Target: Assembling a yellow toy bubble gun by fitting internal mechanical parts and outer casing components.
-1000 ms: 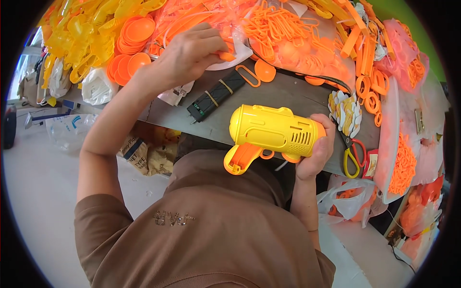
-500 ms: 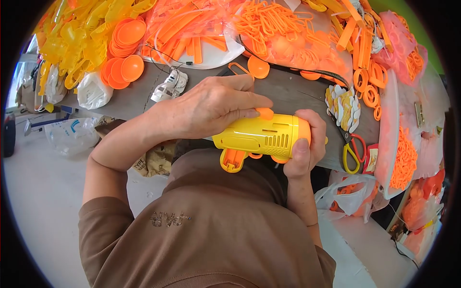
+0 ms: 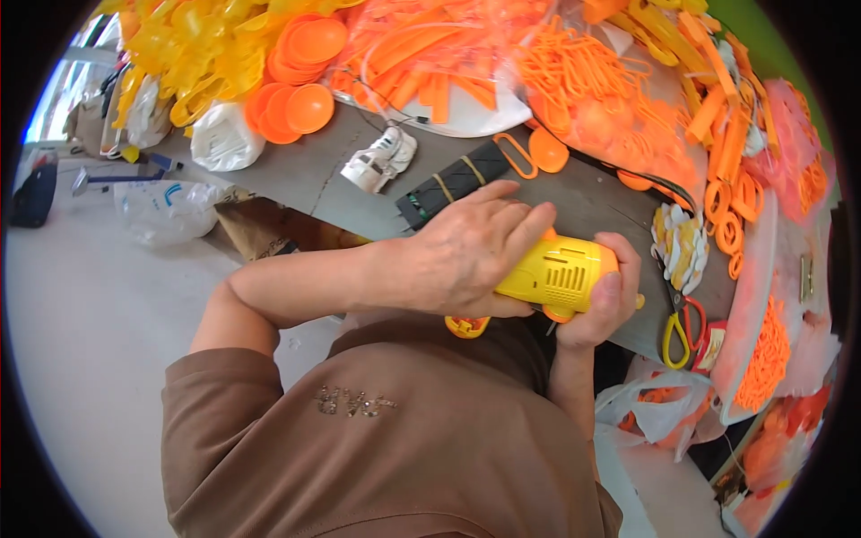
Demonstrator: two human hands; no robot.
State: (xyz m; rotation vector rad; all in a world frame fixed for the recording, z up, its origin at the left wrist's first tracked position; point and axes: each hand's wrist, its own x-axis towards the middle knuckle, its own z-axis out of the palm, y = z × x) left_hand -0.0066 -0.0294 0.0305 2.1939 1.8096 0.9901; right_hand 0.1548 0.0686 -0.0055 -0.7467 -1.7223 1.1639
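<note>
A yellow plastic toy body (image 3: 558, 273) with vent slots and an orange end is held just in front of my torso, over the table's near edge. My right hand (image 3: 599, 291) grips its orange right end, thumb on the near side. Over its left part lies my left hand (image 3: 475, 247), with the thumb on the near side and the fingers over the far side. That hand hides much of the body. Below the left hand, a yellow and orange round part (image 3: 467, 326) of the toy shows.
On the grey table (image 3: 359, 215) lie a black bar with bands (image 3: 453, 186), a white device (image 3: 380, 160), orange discs (image 3: 310, 108) and an orange spoon-like piece (image 3: 548, 150). Scissors (image 3: 674, 334) rest beside white and yellow pieces (image 3: 677, 247) at the right. Heaped orange parts (image 3: 587, 76) line the back.
My left hand has moved from the orange piece atop the toy to wrap across its left part. The view has shifted, uncovering the black bar on the table.
</note>
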